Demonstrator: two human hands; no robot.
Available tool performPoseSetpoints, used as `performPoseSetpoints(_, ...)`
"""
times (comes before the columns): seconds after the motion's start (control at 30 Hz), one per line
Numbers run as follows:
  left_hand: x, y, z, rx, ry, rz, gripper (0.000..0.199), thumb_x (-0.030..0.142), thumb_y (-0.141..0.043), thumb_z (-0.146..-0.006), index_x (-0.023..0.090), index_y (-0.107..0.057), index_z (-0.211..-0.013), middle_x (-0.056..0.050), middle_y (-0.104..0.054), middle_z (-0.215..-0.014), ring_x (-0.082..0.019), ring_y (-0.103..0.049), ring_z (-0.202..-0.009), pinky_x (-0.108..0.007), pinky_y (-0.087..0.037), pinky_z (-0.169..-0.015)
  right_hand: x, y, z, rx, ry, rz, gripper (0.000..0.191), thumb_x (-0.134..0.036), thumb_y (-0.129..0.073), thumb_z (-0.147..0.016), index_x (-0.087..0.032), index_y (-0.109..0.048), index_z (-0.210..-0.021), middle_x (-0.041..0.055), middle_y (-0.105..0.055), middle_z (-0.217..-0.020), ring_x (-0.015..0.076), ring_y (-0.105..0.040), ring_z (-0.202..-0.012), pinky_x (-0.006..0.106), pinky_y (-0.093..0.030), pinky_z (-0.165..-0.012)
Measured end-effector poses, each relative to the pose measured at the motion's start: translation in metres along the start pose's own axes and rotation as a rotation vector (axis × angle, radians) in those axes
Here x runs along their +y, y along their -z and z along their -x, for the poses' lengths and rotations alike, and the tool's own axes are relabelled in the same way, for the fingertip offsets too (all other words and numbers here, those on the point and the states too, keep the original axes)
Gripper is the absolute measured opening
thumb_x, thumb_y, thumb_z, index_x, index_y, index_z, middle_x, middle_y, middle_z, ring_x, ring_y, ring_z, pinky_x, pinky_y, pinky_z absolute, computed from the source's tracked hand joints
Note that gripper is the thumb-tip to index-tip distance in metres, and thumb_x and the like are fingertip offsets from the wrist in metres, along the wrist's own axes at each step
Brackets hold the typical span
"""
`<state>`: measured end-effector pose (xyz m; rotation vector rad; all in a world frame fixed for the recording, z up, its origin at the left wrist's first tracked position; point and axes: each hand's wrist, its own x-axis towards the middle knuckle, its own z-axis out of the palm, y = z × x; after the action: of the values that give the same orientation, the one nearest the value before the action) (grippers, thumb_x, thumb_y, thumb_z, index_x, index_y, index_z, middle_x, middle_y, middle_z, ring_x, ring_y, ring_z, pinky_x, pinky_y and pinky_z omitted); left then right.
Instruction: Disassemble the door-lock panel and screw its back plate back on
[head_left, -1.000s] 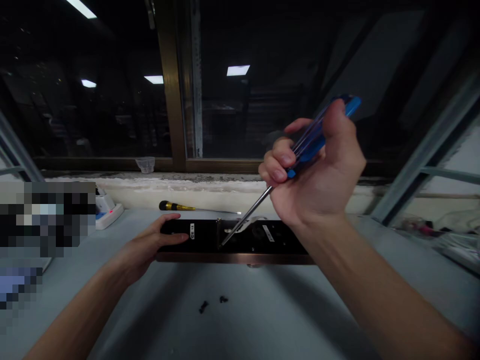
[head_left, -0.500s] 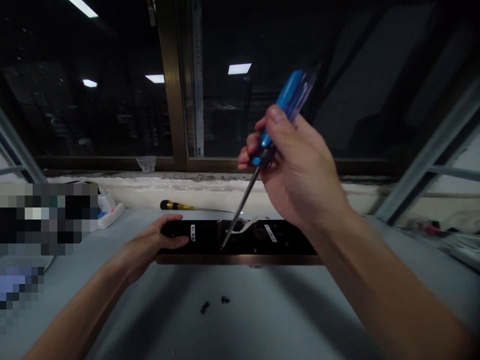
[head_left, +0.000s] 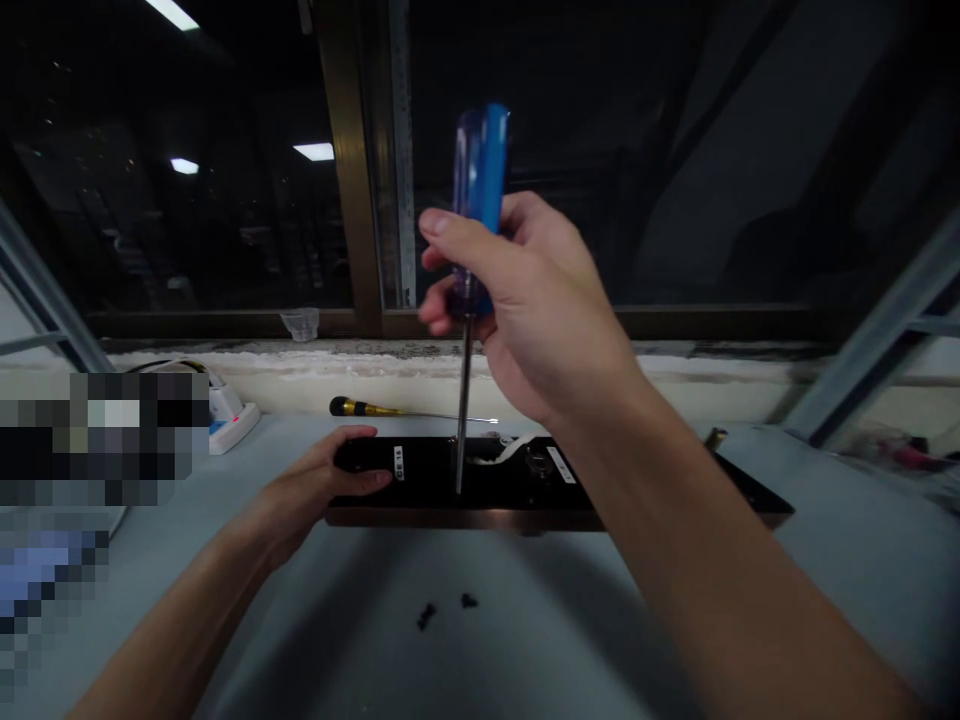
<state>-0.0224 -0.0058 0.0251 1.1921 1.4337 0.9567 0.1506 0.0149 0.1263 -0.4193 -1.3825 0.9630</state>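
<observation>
A long black metal panel [head_left: 427,490] with a copper-coloured front edge lies across the table, carrying white labels and a pale ribbon-like strip [head_left: 510,452]. My left hand [head_left: 341,470] grips its left end, the thumb on top and the fingers toward the far side. My right hand [head_left: 517,290] is wrapped around the blue and clear handle of a screwdriver [head_left: 465,400]. The screwdriver stands nearly upright, its tip at the panel's top face left of the strip; whether it sits in a screw is too small to tell.
Several small black screws [head_left: 426,616] lie on the table in front of the panel. Behind it rests a second screwdriver with a yellow and black handle [head_left: 367,408]. A clear plastic cup [head_left: 300,323] stands on the window ledge; a white power strip [head_left: 236,428] is at left.
My right hand has moved left and swung the screwdriver from a rightward slant to nearly upright. The left hand keeps its hold on the panel. The whole view has shifted slightly.
</observation>
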Motion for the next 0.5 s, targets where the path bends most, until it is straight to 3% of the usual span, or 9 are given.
performPoseSetpoints(0.17,0.000,0.000,0.002,0.007,0.002,-0.001,0.063,0.033,-0.076,-0.061,0.024,-0.049,-0.117,-0.004,-0.063,-0.105,-0.028,-0.056,-0.104,-0.038,-0.040,-0.084,-0.002,0.010,-0.003,0.083,-0.073,0.070,0.028,-0.046,-0.049,-0.082,-0.018,-0.049,-0.076,-0.0004,-0.054,-0.068,0.0065,-0.048,-0.051,0.020,-0.038,-0.046)
performPoseSetpoints(0.27,0.000,0.000,0.002,0.008,-0.012,-0.002,0.062,0.033,-0.076,-0.061,0.023,-0.050,-0.116,-0.004,-0.062,-0.105,-0.028,-0.056,-0.104,-0.038,-0.040,-0.086,-0.001,0.015,-0.003,0.114,0.095,0.222,0.028,-0.044,-0.058,-0.077,-0.019,-0.047,-0.070,-0.0003,-0.054,-0.067,0.0097,-0.055,-0.055,0.023,-0.043,-0.050)
performPoseSetpoints(0.37,-0.001,0.000,0.001,-0.006,-0.007,0.002,0.063,0.033,-0.075,-0.061,0.023,-0.049,-0.117,-0.004,-0.062,-0.105,-0.028,-0.056,-0.105,-0.039,-0.040,-0.086,0.000,0.016,0.002,0.231,0.266,0.382,0.028,-0.041,-0.063,-0.074,-0.021,-0.043,-0.070,-0.0025,-0.051,-0.065,0.0102,-0.052,-0.051,0.025,-0.041,-0.046)
performPoseSetpoints(0.5,0.000,-0.001,0.001,-0.002,-0.016,-0.009,0.060,0.035,-0.074,-0.062,0.024,-0.050,-0.117,-0.004,-0.062,-0.104,-0.028,-0.055,-0.105,-0.038,-0.040,-0.085,-0.001,0.007,0.009,0.349,0.335,0.474,0.032,-0.042,-0.062,-0.074,-0.023,-0.037,-0.068,-0.0052,-0.044,-0.059,0.0079,-0.043,-0.048,0.023,-0.037,-0.043)
